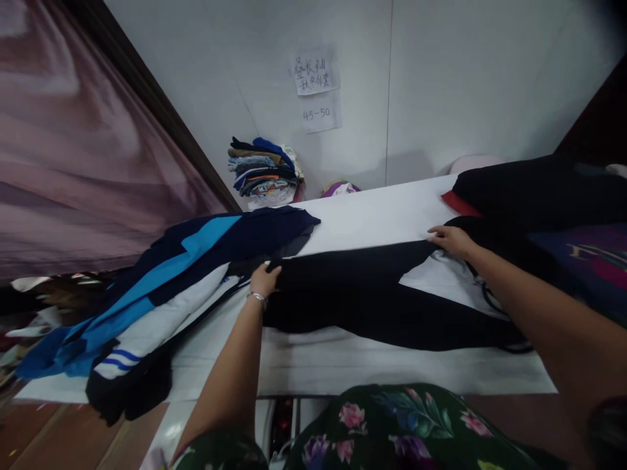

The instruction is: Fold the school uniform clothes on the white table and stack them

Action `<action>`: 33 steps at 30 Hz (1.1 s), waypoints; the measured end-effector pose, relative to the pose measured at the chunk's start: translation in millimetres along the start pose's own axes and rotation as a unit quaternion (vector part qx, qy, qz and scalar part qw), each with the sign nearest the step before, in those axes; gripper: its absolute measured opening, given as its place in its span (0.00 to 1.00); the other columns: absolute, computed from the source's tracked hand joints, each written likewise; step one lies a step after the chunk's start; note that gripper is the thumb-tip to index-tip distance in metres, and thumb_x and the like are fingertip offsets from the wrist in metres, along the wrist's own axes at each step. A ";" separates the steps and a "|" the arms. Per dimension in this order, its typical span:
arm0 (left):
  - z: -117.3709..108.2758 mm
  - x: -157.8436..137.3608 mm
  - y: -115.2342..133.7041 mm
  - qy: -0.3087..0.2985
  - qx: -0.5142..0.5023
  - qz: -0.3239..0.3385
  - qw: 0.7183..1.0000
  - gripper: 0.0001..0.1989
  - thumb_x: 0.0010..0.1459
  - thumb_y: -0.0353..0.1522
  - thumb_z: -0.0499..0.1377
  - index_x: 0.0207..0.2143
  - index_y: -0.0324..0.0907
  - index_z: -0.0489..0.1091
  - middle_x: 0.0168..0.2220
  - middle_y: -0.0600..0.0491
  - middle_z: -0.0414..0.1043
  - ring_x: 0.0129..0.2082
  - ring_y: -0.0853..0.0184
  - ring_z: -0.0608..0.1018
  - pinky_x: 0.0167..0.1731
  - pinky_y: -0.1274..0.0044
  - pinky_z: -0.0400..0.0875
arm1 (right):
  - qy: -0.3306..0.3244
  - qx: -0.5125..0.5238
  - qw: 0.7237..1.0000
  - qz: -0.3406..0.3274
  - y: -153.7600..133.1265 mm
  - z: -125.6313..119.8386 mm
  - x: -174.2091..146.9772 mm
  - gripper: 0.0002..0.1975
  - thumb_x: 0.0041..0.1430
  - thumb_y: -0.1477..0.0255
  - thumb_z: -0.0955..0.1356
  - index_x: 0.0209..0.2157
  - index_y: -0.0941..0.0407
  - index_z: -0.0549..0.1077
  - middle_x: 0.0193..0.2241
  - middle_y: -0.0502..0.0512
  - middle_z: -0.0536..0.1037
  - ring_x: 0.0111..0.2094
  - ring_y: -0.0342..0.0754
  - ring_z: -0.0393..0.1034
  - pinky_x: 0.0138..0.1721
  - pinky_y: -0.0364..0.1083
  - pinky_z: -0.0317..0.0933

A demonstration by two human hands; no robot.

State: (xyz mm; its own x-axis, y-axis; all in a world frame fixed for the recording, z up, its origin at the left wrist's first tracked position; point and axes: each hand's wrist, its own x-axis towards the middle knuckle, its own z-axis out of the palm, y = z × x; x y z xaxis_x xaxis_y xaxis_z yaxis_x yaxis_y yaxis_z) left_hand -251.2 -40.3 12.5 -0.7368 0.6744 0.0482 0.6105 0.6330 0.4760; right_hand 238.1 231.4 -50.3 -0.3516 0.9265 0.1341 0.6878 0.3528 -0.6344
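Observation:
A black garment (353,294) lies spread flat across the table, parting into two long sections toward the right. I cannot tell its exact kind. At its left end, my left hand (264,279), with a bracelet at the wrist, pinches the upper edge. My right hand (451,240) is at the upper right end, its fingers closed on the black cloth. Between the two sections shows white cloth (445,281), with thin black cords near it, partly hidden by my right forearm.
A navy, blue and white garment (206,254) hangs over the table's left edge. Dark clothes (529,189) heap up on the right. A stack of folded clothes (267,170) stands by the wall, below handwritten paper signs (316,72). A pink curtain (88,143) hangs at left above the white table (377,212).

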 end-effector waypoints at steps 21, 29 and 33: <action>66.1 -70.7 59.6 -0.113 0.224 0.319 0.914 0.29 0.63 0.46 0.48 0.62 0.42 0.59 0.66 0.44 0.52 0.66 0.54 0.54 0.61 0.57 0.50 | 0.037 -0.204 0.966 -0.152 -50.2 16.0 -37.8 0.19 0.64 0.64 0.59 0.50 0.54 0.72 0.56 0.61 0.70 0.60 0.58 0.58 0.59 0.62 0.45; 80.0 -66.3 45.1 -0.103 0.220 0.322 0.915 0.29 0.64 0.46 0.47 0.62 0.42 0.59 0.65 0.45 0.53 0.65 0.55 0.56 0.61 0.59 0.51 | -0.016 -0.126 0.981 -0.146 -50.5 28.6 -48.4 0.18 0.64 0.64 0.59 0.47 0.54 0.74 0.47 0.58 0.76 0.50 0.54 0.68 0.56 0.57 0.53; 80.8 -65.9 42.5 -0.086 0.183 0.335 0.920 0.23 0.64 0.43 0.49 0.58 0.46 0.65 0.63 0.49 0.59 0.64 0.57 0.60 0.60 0.62 0.55 | 0.028 -0.078 0.987 -0.139 -41.7 27.8 -40.2 0.18 0.64 0.68 0.59 0.47 0.56 0.75 0.50 0.59 0.75 0.55 0.53 0.64 0.58 0.53 0.55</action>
State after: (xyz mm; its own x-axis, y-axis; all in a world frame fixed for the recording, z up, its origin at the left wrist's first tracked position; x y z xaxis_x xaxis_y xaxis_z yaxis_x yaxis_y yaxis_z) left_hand -153.2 -27.1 -41.4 -0.1221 0.9901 0.0685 0.9911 0.1180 0.0615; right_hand 205.9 175.9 -50.4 -0.5077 0.7954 0.3311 0.6610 0.6060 -0.4425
